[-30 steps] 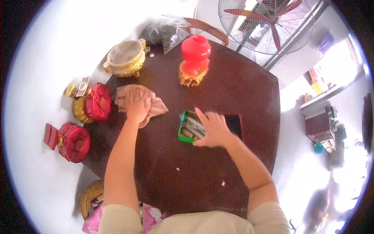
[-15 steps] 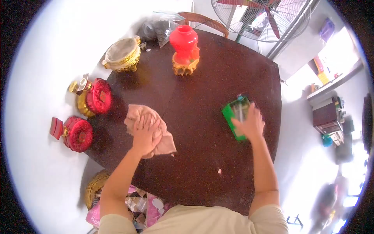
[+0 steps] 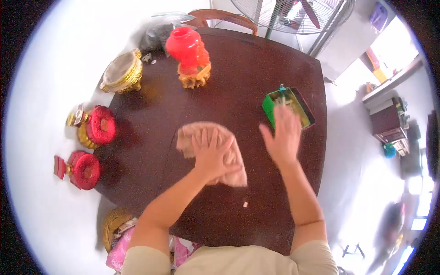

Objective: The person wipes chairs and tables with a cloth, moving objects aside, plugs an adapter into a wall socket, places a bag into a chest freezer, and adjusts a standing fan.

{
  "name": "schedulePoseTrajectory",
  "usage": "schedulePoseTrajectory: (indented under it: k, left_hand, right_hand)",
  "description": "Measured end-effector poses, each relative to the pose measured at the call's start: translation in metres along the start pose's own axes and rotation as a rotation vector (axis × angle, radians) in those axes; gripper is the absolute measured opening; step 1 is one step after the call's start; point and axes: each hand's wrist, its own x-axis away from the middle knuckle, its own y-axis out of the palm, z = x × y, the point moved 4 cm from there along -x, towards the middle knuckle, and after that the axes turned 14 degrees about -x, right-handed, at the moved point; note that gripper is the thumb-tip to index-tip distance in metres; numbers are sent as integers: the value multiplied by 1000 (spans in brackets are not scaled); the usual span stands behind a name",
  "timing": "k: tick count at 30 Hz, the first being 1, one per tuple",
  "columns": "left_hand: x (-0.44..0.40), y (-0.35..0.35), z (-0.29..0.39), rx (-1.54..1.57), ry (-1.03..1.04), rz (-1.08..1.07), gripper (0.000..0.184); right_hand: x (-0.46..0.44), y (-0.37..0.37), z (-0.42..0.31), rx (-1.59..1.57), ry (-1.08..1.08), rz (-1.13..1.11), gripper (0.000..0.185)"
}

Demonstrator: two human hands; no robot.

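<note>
My left hand [image 3: 211,153] lies flat with spread fingers on a tan cloth [image 3: 236,176], pressing it against the dark wooden table [image 3: 220,105]. My right hand [image 3: 285,137] is open, fingers stretched, at the near side of a green box [image 3: 269,110]. Pale small pieces show inside the box, and a clip-like bit sits on its far rim. The hand covers part of the box; whether it touches it I cannot tell. A small whitish scrap [image 3: 245,204] lies on the tabletop near my body.
A red vase on a golden base [image 3: 195,78] stands toward the back. Along the left edge are a gold bowl [image 3: 123,73] and two red-and-gold round stands [image 3: 101,126]. Beyond the table are a chair [image 3: 224,17] and a large fan [image 3: 298,13]. A basket [image 3: 112,227] sits below left.
My left hand has slid the cloth to the right. The green box stands farther from me, and my right hand has shifted to its near side. The view has turned slightly.
</note>
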Motion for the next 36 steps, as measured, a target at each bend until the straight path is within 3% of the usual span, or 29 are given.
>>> schedulePoseTrajectory:
  k: [7,11,15,17,21,23,25,26,28,31,35,36]
  left_hand:
    - [-158,18,-12,-30,-126,75,80]
    - [-175,19,-4,-73,-183,74,67]
    - [-115,13,31,-148,205,74,54]
    - [-61,0,50,135,406,96,50]
    - [32,-9,69,246,555,128,59]
    - [74,-7,69,166,448,0,64]
    - [104,-7,61,142,368,-96,68]
    - [117,-8,55,154,341,-127,69]
    - [144,-4,42,137,290,-103,70]
    - [172,-24,20,100,226,-241,66]
    - [230,-48,-7,273,-190,19,49]
    - [251,-51,-10,257,-286,189,42]
  right_hand:
    - [106,-25,-21,-314,133,-204,52]
    - [135,-32,-11,-380,226,-181,45]
    - [137,-33,-2,-432,327,-118,35]
    - [131,-30,-7,-467,320,-124,30]
    - [123,-9,-31,-604,302,-218,39]
    - [138,1,-57,-762,316,-352,48]
    - [149,3,-91,-760,129,-455,60]
    - [161,6,-108,-704,7,-513,75]
    - [178,7,-135,-716,-39,-531,83]
    - [182,19,-156,-708,-115,-569,93]
    - [148,58,-169,-308,-303,-698,87]
    - [135,70,-168,-279,-339,-701,85]
